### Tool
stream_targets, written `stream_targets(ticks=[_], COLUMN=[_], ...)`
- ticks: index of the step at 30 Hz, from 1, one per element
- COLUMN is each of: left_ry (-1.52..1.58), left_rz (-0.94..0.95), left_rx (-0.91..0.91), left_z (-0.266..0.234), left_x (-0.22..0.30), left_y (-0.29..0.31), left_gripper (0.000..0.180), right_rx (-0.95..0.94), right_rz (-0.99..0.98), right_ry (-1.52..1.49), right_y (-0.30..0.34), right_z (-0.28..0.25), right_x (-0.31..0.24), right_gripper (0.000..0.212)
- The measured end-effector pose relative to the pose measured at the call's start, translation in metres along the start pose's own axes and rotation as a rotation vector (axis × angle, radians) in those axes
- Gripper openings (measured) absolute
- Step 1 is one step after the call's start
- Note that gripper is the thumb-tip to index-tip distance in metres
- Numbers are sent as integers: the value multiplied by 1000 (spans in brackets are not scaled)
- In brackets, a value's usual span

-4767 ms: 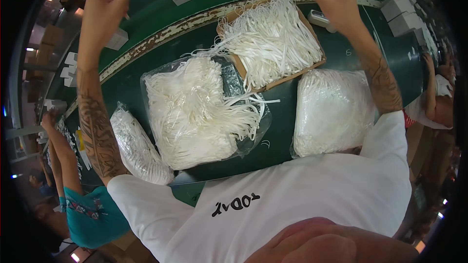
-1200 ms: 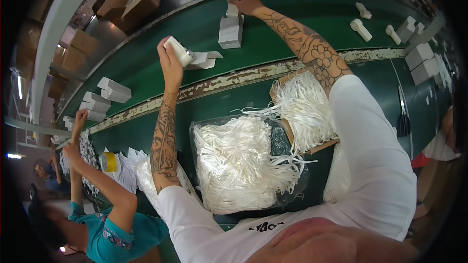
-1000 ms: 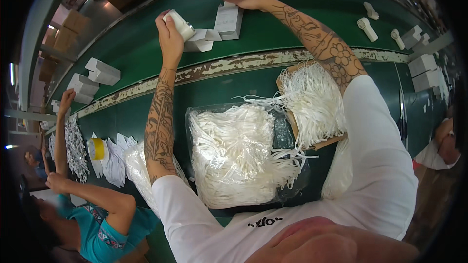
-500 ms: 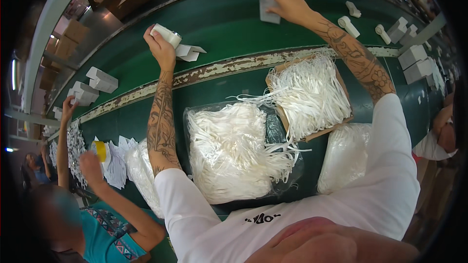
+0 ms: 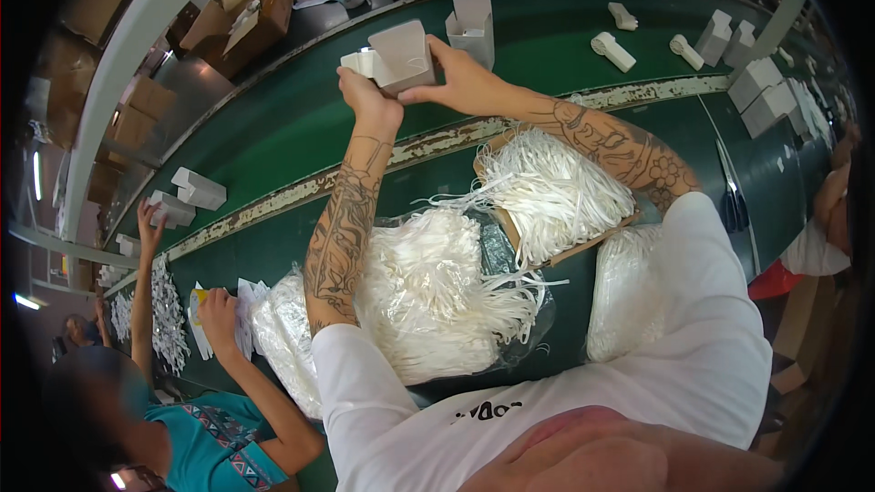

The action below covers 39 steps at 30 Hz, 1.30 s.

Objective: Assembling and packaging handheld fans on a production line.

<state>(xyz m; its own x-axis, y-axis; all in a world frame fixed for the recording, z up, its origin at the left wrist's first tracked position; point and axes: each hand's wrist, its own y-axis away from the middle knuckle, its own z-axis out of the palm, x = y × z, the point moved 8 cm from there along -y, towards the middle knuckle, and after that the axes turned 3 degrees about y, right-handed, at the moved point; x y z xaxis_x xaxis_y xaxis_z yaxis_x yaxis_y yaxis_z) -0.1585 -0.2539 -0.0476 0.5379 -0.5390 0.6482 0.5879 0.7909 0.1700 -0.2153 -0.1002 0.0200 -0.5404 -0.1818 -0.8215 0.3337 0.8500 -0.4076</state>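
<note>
My left hand [image 5: 369,98] is closed round a white plastic piece [image 5: 358,62], partly hidden by the fingers and the box beside it. Right up against that piece is a small white carton [image 5: 402,53]. My right hand [image 5: 458,80] grips the carton's right side, thumb low and fingers higher up. Both hands are over the green conveyor belt [image 5: 301,118]. Just beyond my right hand an open white carton [image 5: 472,35] stands upright with its flap raised. What is inside the held carton cannot be seen.
Nearer me lie a clear bag of white straps [image 5: 437,292] and a cardboard box of white straps [image 5: 556,191]. White plastic pieces [image 5: 612,52] and cartons [image 5: 761,96] are to the right, with scissors [image 5: 732,200]. A co-worker [image 5: 210,437] works at left beside more cartons [image 5: 199,189].
My right hand has let go of the farther carton, moved left and gripped the one near my left hand. My left hand has moved right with the white piece. The view has shifted slightly.
</note>
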Motion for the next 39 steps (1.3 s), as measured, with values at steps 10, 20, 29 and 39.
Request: stream_targets(ticks=[10,20,29,39], left_ry=[-928,-990,-1028,-817], left_rz=[1101,1203,556,386], left_rx=[-608,-635,-516,-292], left_z=[83,33,3,-70], left_x=[90,97,71,76], left_y=[111,83,32,-25], left_gripper=[38,55,60,51], right_rx=[-10,37,6,230], right_rz=[0,-156,-82,-153], right_ry=[133,172,495,173], right_y=[6,-30,1,209], right_z=[-8,34,24,-104], right_x=[-1,-10,-32,-127], right_gripper=[61,71,72,38])
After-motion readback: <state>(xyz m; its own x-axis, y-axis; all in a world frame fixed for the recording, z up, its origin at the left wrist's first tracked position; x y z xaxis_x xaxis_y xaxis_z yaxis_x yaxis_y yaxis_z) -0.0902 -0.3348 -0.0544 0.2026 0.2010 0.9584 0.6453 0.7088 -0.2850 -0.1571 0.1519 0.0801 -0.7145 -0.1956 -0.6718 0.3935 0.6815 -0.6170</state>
